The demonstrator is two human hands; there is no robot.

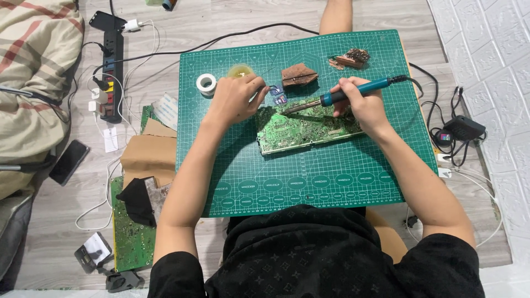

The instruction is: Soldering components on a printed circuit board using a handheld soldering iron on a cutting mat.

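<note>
In the head view, a person in a black patterned shirt sits on the floor over a green gridded cutting mat [342, 182]. The right hand [361, 102] is closed in a pen-like grip around a soldering iron with a teal and black handle [353, 91], whose metal tip slants down and to the left onto a green rectangular circuit board [306, 129]. That board lies near the middle of the mat, tilted slightly, with the heel of the right hand resting on its right end. The left hand [236, 99] is loosely curled at the board's upper left corner, fingers bent inward; what, if anything, it pinches cannot be told.

Just beyond the left hand sit a white roll of tape [206, 83] and a small round tin of yellowish flux [240, 71]. A brown torn board fragment [299, 75] lies behind the iron, and a smaller dark brown fragment [350, 58] lies near the mat's far edge.

Off the mat to the left are a black power strip [112, 77], a brown cardboard box [148, 154], a second green circuit board [130, 232] and a dark smartphone [69, 161]. A black power adapter [464, 127] rests on the right.
</note>
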